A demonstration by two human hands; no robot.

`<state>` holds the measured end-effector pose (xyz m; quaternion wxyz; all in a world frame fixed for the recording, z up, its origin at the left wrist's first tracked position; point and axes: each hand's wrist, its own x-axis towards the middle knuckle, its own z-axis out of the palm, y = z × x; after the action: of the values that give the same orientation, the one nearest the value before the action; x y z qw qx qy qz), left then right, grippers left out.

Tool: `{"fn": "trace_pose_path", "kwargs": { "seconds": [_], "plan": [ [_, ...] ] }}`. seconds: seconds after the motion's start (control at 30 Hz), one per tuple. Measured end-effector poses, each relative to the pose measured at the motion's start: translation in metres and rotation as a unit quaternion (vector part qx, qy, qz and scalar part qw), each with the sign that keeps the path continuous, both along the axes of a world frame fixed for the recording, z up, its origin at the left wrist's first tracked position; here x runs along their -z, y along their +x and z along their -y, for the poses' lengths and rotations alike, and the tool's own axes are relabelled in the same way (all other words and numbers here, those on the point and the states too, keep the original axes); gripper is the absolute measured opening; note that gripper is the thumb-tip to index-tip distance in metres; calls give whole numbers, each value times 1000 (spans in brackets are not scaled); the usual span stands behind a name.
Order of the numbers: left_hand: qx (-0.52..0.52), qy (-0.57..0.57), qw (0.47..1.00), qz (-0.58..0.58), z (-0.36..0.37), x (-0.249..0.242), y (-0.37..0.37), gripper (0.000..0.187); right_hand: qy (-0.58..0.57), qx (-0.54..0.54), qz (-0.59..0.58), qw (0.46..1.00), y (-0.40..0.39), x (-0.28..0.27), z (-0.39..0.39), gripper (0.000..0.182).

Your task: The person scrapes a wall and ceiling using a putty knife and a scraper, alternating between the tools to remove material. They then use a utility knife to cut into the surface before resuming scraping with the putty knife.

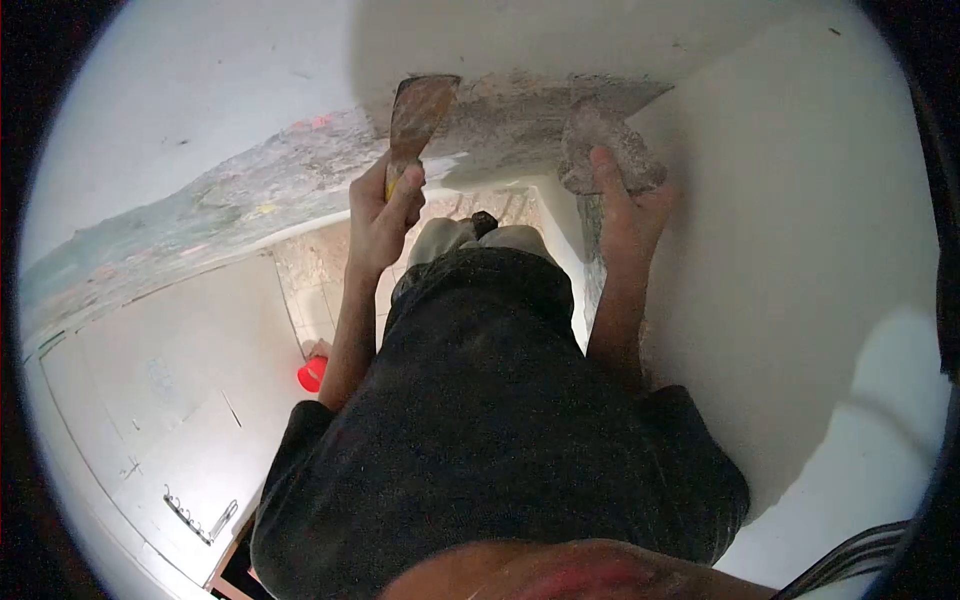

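Observation:
My left hand [388, 208] is closed around the handle of a scraper [418, 112], whose broad blade points up against the wall. The blade's edge lies at the upper border of a rough, scraped band [490, 130] of grey wall. In my right hand [632, 205] is a speckled grey lump [608, 150], rough and dusty, with my thumb across its front. It overlaps the right end of the scraped band, close to the corner with the side wall [780, 230].
White paint [240, 90] covers the wall above the band. At the left is a pale door [180, 390] bearing a hook rack [200, 515]. A red container [312, 374] sits by my left forearm, and floor tiles [312, 300] show below.

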<state>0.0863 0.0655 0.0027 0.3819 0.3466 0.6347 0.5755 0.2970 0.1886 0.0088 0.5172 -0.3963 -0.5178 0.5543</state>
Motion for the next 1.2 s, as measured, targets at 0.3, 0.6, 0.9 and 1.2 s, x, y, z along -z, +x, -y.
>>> {"fn": "trace_pose_path", "kwargs": {
  "seconds": [0.3, 0.6, 0.9, 1.2],
  "plan": [
    [1, -14, 1000, -15, 2, -17, 4, 29, -23, 1, 33, 999, 1, -9, 2, 25],
    [-28, 24, 998, 44, -2, -6, 24, 32, -9, -14, 58, 998, 4, -4, 0, 26],
    [-75, 15, 997, 23, -3, -9, 35, 30, -3, -31, 46, 998, 8, 0, -2, 26],
    [10, 0, 996, 93, 7, 36, 21, 32, 70, -174, 110, 976, -4, 10, 17, 21]
  ]
}}
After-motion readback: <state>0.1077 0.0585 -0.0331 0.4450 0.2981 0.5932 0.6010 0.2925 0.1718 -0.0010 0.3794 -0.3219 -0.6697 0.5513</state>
